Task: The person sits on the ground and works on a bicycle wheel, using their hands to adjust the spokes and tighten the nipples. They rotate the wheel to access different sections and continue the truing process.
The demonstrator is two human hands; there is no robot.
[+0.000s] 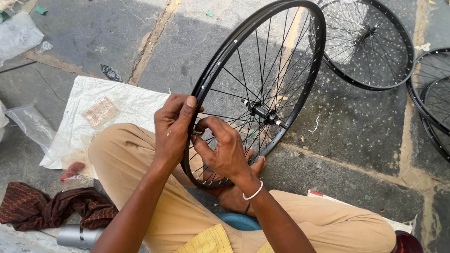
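Outdoor cycle-repair spot: spoked wheels [370, 42] on stone paving [356, 126].

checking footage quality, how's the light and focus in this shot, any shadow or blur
Head view: sharp throughout, with no motion blur on the left hand or right hand at the wheel rim; hard sunlight brightens the white sack, and the spare wheel casts spoke shadows on the stone floor.

you're over a grey stone-slab floor [361, 122] with sandy joints, half in shade, sun at the right; a white woven sack [117, 105] lies spread at your left; spare black rims [370, 42] lie flat beyond; crumpled brown cloth [42, 208] beside.
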